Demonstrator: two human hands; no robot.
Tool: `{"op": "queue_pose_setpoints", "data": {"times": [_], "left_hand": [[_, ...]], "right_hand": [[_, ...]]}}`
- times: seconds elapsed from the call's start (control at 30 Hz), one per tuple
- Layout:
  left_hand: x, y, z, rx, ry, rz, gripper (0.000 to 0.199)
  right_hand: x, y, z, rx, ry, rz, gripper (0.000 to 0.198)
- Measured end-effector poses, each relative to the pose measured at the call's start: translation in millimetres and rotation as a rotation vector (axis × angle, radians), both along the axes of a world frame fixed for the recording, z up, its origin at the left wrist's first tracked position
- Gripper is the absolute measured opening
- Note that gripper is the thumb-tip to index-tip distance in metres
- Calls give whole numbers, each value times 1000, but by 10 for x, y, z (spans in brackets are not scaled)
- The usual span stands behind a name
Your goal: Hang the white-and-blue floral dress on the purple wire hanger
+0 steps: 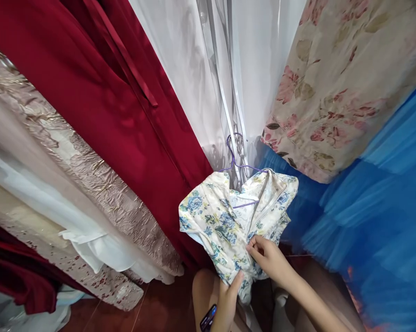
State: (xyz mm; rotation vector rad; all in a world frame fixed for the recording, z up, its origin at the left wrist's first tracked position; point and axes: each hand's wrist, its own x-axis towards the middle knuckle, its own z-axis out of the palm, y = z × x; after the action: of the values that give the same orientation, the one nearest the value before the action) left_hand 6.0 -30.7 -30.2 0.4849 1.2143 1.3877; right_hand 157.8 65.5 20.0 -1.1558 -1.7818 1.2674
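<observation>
A cream floral dress point(225, 221) with blue flowers hangs on a thin purple hanger point(233, 159) in front of me. Its neckline gapes, and the hanger's lower bar shows inside. My right hand point(266, 256) pinches the edge of the front opening at the middle of the bodice, thumb and fingertips together. Lower down, my left hand point(228, 295) grips the dress near its bottom left part, the thumb lying on top of the fabric. The left fingers are hidden behind the cloth. A dark smartwatch point(208, 318) is on my left wrist.
Long red satin point(125, 106) hangs at the left beside a crinkled pink garment point(90, 175). White straps point(223, 92) hang behind the hanger. A floral beige garment point(329, 101) and blue tulle point(377, 221) hang at the right. The floor point(121, 309) is reddish tile.
</observation>
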Motion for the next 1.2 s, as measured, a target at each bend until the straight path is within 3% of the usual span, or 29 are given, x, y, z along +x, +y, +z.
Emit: {"op": "queue_pose_setpoints", "data": {"times": [0.13, 0.27, 0.33, 0.47, 0.57, 0.7, 0.83, 1.03, 1.2], "left_hand": [[-2, 39, -97, 49, 190, 66, 72], [86, -29, -116, 170, 660, 390, 70], [196, -29, -100, 268, 840, 412, 65], [411, 151, -69, 352, 910, 172, 36], [476, 326, 1, 391, 1000, 116, 13], [455, 413, 206, 442, 1139, -5, 18], [363, 384, 446, 438, 1336, -226, 17], [228, 352, 667, 389, 1696, -491, 22], [209, 401, 700, 413, 1701, -582, 19]], "right_hand": [[79, -48, 22, -47, 67, 57, 25], [187, -129, 54, -88, 91, 66, 24], [209, -153, 73, -96, 101, 75, 24], [183, -187, 77, -138, 163, 96, 23], [160, -192, 69, -199, 251, 77, 21], [167, -64, 183, -298, 407, 13, 30], [102, 234, 548, -309, 555, -83, 39], [-222, 713, 1242, -123, 717, -105, 34], [-347, 877, 1451, -69, 725, -101, 29]]}}
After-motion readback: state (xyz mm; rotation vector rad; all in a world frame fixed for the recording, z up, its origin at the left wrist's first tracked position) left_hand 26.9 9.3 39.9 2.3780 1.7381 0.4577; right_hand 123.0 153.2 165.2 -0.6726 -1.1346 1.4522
